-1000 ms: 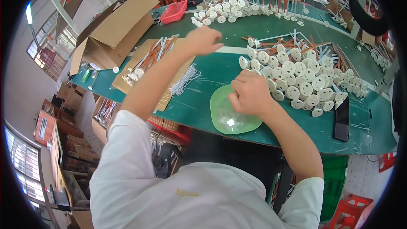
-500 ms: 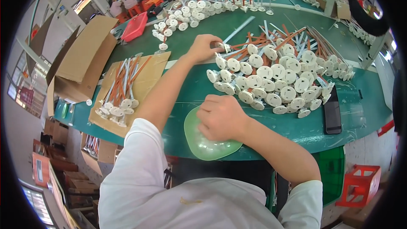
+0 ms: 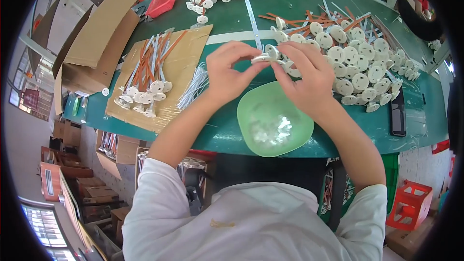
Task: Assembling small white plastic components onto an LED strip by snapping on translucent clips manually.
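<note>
Green tabletop [image 3: 217, 137] filled the middle of the head view, its near edge curving in front of the person. Over it, the left hand [image 3: 229, 72] pinched a white disc piece [image 3: 261, 59] between thumb and fingers, a pale strip [image 3: 250, 14] standing out from it toward the far side. The right hand [image 3: 307, 75] had its thumb and fingertips drawn together at the piece's other side; whether they gripped it, I could not tell. Below the hands, a green bowl [image 3: 245, 108] sat close to the near edge. Bare surface lay left of the bowl, as far as the white wires [image 3: 193, 87] beside the cardboard sheet [image 3: 186, 58]. To the right, a heap of disc pieces [image 3: 351, 54] crowded the right hand. Fingers partly covered the disc end, glare blurred the bowl's contents, and the strip's far tip met the upper border.
</note>
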